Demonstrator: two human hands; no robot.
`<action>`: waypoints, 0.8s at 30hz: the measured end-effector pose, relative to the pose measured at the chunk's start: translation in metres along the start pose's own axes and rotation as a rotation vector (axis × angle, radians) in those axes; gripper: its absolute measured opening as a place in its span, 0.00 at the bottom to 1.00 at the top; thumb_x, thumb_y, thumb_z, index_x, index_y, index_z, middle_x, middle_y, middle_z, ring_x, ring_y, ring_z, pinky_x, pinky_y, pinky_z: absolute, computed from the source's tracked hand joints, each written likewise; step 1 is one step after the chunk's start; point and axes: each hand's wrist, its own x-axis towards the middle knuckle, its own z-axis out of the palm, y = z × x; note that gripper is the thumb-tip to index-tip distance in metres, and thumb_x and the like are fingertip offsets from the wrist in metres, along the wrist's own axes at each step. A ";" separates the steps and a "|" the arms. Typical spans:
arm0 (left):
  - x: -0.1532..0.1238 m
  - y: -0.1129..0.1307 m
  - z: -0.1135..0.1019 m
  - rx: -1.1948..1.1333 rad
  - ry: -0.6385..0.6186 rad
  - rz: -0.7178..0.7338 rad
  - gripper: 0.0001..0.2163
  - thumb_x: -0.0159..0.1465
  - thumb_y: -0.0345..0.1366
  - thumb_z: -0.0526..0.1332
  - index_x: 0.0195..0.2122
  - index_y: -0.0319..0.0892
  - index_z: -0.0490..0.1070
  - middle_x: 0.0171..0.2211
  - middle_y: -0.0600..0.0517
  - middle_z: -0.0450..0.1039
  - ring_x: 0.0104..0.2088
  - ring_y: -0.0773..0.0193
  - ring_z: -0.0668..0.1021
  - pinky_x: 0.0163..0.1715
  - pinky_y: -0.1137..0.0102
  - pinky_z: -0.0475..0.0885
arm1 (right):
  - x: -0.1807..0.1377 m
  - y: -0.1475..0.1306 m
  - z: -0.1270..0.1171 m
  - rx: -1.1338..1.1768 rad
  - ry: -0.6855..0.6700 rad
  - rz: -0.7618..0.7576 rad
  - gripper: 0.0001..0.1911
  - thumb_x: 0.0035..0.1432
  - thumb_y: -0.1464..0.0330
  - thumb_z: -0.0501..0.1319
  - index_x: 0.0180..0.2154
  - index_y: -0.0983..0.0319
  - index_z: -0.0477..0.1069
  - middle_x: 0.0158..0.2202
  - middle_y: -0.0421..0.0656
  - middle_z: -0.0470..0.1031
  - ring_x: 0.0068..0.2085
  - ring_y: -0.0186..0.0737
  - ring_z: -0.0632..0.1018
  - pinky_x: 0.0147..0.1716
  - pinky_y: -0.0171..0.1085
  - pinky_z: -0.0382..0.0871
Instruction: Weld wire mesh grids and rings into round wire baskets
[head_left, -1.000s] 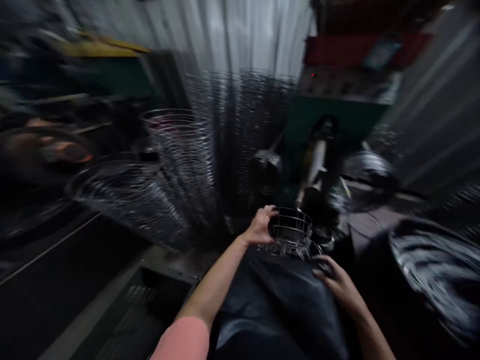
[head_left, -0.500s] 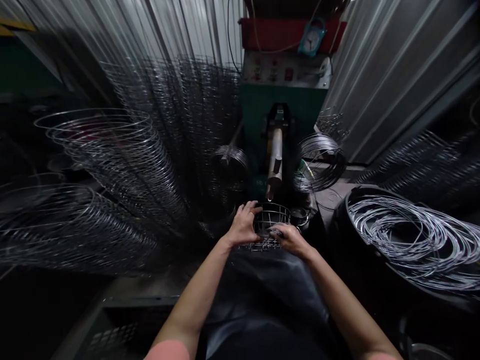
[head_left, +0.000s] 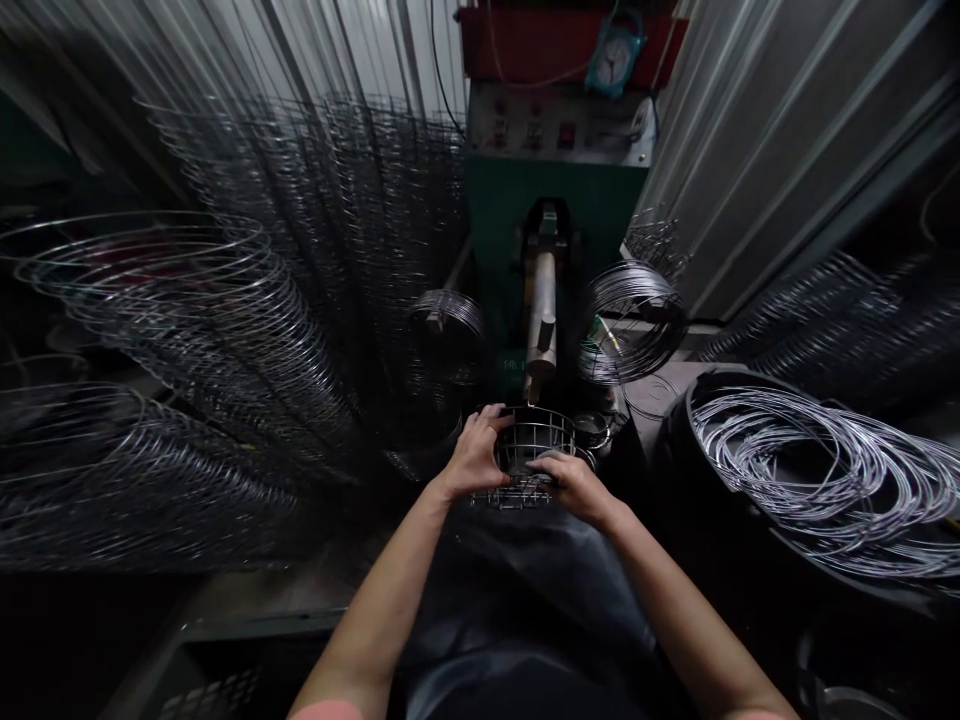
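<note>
In front of my lap I hold a round wire basket point(head_left: 534, 450), its open rim facing up and its welded base lower down. My left hand point(head_left: 476, 455) grips the basket's left rim with the fingers curled over the wires. My right hand point(head_left: 574, 487) rests over the near rim, gripping it. Just behind the basket, the tip of a vertical metal press ram point(head_left: 541, 320) on a green machine point(head_left: 555, 205) hangs close above the far rim. Part of the basket's base is hidden behind my hands.
Tall stacks of wire rings point(head_left: 172, 320) hang at left and behind. A black tub of loose wire point(head_left: 817, 470) stands at right, and a wire coil point(head_left: 634, 322) sits beside the ram. A small round metal dish point(head_left: 591, 430) lies beside the basket. Corrugated metal sheeting point(head_left: 772, 130) walls the right.
My right hand has moved up from beside my lap onto the basket's near rim. The basket now sits closer to my body, and the view has tilted down and steadied.
</note>
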 end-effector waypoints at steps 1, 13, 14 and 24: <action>0.000 -0.001 0.000 -0.005 0.002 0.004 0.41 0.38 0.35 0.71 0.56 0.39 0.60 0.61 0.38 0.55 0.62 0.44 0.58 0.61 0.51 0.53 | 0.000 -0.001 0.000 -0.006 0.002 -0.001 0.20 0.50 0.80 0.60 0.46 0.63 0.71 0.41 0.47 0.75 0.42 0.40 0.76 0.42 0.37 0.71; 0.025 -0.015 0.001 -0.112 -0.011 -0.020 0.40 0.40 0.36 0.72 0.56 0.43 0.59 0.62 0.39 0.54 0.63 0.46 0.57 0.60 0.52 0.55 | 0.026 0.003 -0.015 -0.106 -0.028 0.050 0.17 0.52 0.79 0.58 0.44 0.63 0.72 0.40 0.48 0.74 0.41 0.40 0.77 0.41 0.36 0.70; 0.026 -0.015 0.001 -0.117 -0.017 -0.021 0.40 0.40 0.37 0.72 0.56 0.42 0.59 0.62 0.39 0.54 0.63 0.47 0.56 0.60 0.52 0.55 | 0.027 0.004 -0.015 -0.104 -0.030 0.047 0.17 0.52 0.79 0.58 0.44 0.63 0.72 0.41 0.48 0.74 0.41 0.40 0.76 0.41 0.36 0.70; 0.031 -0.013 0.007 -0.048 0.025 -0.089 0.40 0.41 0.38 0.72 0.56 0.41 0.59 0.62 0.39 0.53 0.63 0.46 0.56 0.60 0.51 0.54 | 0.028 0.005 -0.015 -0.215 0.000 0.148 0.18 0.55 0.77 0.57 0.47 0.58 0.72 0.45 0.46 0.75 0.43 0.41 0.76 0.42 0.35 0.69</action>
